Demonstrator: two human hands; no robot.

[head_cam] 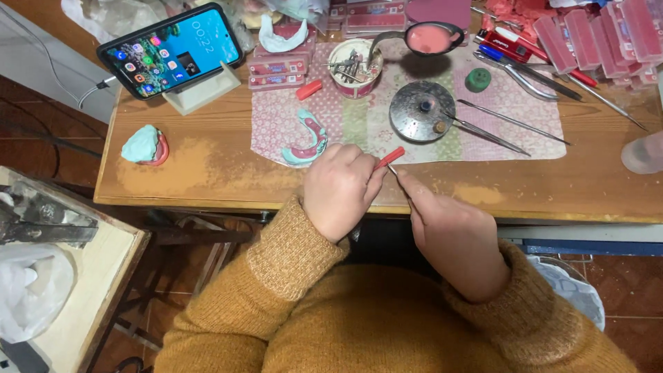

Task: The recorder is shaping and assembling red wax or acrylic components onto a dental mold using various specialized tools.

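Note:
My left hand (340, 188) is closed around a small red wax stick (391, 157) at the wooden table's (207, 173) front edge. My right hand (449, 231) pinches a thin metal tool (394, 170) whose tip touches the stick's lower end. A horseshoe-shaped dental cast (306, 137), teal with pink wax, lies just left of my left hand on a patterned cloth (359, 121). Mustard-yellow sleeves cover both my arms.
A phone (173, 48) leans on a stand at the back left. A teal and red cast (145, 146) lies at left. A tin of tools (353, 67), a round metal dish (421, 109), long metal instruments (507, 124), a ladle of pink wax (428, 37) and pink boxes (594, 38) fill the back.

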